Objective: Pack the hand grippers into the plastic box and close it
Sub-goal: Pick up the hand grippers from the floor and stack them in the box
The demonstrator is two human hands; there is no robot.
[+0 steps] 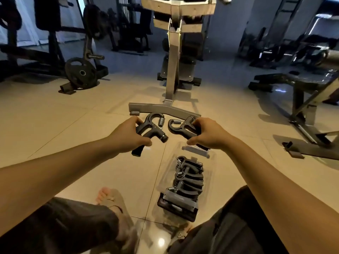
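Observation:
My left hand (128,136) grips a black hand gripper (153,128) with a steel spring, held above the tiled floor. My right hand (207,133) grips a second black hand gripper (180,125), its hook end facing the other one. Both are held side by side, apart by a small gap. Below my right hand a clear plastic box (166,173) lies open on the floor between my knees. Several black hand grippers (189,178) lie stacked inside it. The box's grey latch pieces (196,150) show at its far and near ends.
A steel bench base (161,109) stands just beyond my hands. Another bench frame (302,125) is at the right. A weight plate on a rack (80,73) sits at the back left. My sandalled foot (110,200) and knees flank the box.

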